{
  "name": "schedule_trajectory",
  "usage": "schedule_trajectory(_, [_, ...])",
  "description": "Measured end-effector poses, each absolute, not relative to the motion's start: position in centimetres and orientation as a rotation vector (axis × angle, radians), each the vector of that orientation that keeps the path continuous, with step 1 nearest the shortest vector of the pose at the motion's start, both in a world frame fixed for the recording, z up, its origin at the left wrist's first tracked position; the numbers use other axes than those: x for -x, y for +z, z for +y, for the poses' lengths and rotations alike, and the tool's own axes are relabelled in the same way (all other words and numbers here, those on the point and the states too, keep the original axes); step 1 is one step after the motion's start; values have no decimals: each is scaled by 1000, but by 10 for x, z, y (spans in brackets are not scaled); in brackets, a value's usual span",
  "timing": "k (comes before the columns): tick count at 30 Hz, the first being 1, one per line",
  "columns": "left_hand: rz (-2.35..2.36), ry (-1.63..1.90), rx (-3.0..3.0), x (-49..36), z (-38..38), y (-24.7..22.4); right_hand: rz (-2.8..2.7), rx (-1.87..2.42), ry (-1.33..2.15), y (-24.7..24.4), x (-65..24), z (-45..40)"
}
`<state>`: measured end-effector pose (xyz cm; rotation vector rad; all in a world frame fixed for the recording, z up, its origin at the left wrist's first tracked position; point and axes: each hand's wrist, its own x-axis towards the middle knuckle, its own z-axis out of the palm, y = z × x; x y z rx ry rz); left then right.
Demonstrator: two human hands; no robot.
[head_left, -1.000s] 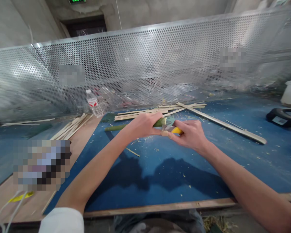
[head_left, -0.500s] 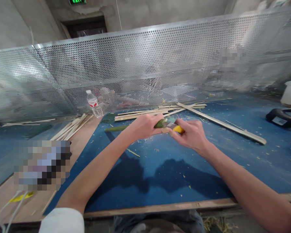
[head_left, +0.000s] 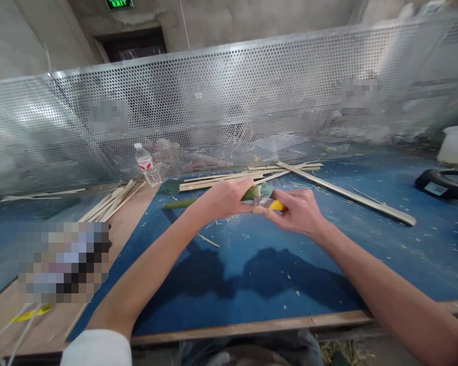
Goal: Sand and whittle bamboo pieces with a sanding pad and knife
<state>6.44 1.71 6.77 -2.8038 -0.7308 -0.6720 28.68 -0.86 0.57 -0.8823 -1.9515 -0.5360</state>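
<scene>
My left hand [head_left: 229, 197] is closed round a green bamboo stalk [head_left: 177, 204], whose far part shows to the left past my wrist. The stalk's pale cut end sticks out at the right of my fingers. In my right hand [head_left: 299, 211] is a yellow-handled utility knife [head_left: 278, 205]. Its metal blade lies at the cut end of the stalk, close to my left fingers. My right thumb reaches towards the left fingertips; whether they touch I cannot tell. Both hands are above the blue table top [head_left: 252, 290].
Pale bamboo strips [head_left: 213, 182] lie behind my hands, with a longer split piece [head_left: 351, 193] to the right. More strips [head_left: 109, 201] and a water bottle [head_left: 148, 165] are at the left. A black object [head_left: 438, 183] sits right. A perforated metal screen [head_left: 221, 101] stands behind.
The knife blade has shifted down and slightly left at the stalk's end, so more of the pale cut end shows. My left hand keeps its hold.
</scene>
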Motion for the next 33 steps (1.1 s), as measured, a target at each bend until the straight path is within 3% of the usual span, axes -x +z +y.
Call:
schedule_trajectory(17, [-757,-769,2793,-67,16,68,-1763,1016,-479,1,-276,-11])
schedule_trajectory(33, [-738,-693,3138,-65,10,77,-2016,759,-561,8,-283,-10])
